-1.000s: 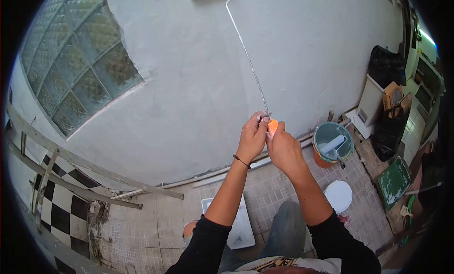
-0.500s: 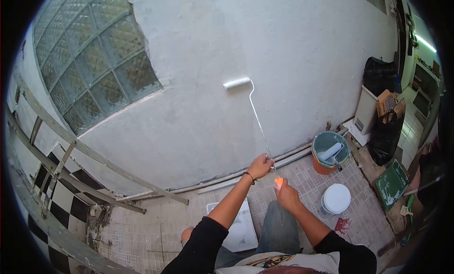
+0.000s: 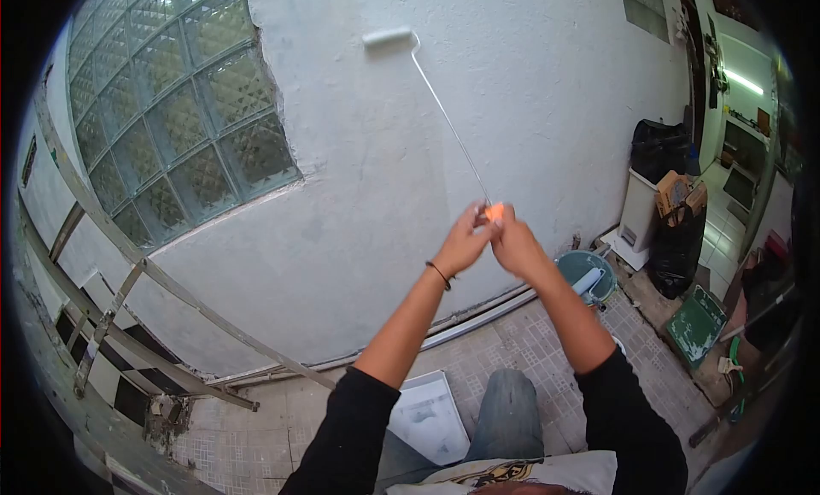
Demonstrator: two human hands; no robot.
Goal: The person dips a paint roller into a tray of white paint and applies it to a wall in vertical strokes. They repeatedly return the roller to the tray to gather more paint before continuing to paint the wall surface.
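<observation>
A long-handled paint roller (image 3: 446, 115) slants up the white wall (image 3: 359, 205), its white sleeve against the upper part. My right hand (image 3: 518, 247) is closed on its orange grip. Right beside it, my left hand (image 3: 465, 240) has its fingers closed at the base of the metal rod, touching the grip. Both hands are held out in front of the wall. Below my forearms, a white paint tray (image 3: 430, 420) with smeared paint lies on the tiled floor by my knee.
A teal-lined bucket (image 3: 605, 280) with a second roller (image 3: 587, 281) stands behind my right forearm. A metal ladder (image 3: 201, 303) leans at left, under a glass-block window (image 3: 196, 111). Black bags (image 3: 675, 256) and a green panel (image 3: 702, 326) line the right side.
The roller has moved up the wall and a little left. Both hands have risen with it, and the left hand has come down the rod to meet the right. The view has tilted upward.
</observation>
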